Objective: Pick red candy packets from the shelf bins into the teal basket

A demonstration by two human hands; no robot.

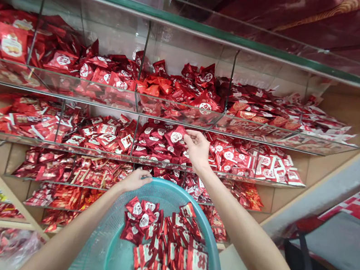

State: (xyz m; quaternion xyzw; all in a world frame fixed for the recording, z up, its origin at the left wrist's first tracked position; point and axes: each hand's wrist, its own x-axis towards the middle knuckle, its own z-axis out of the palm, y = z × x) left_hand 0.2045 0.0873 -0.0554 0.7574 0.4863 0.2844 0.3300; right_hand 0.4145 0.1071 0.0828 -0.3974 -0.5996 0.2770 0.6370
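Several glass-fronted shelves (102,104), heaped with red packets (108,128), spread above, below and beside the grip. Outstretched from where I watch, the right hand (196,148) pinches a white-marked packet (176,136) by its edge; lower and to its left, the left hand (138,180) clasps the rim of a teal basket (220,257) containing more packets.

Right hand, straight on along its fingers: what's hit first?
Past the red packet at its fingertips, the right hand would likely meet the dark-red packets piled beyond, before the glass divider; depth is unclear in this single view.
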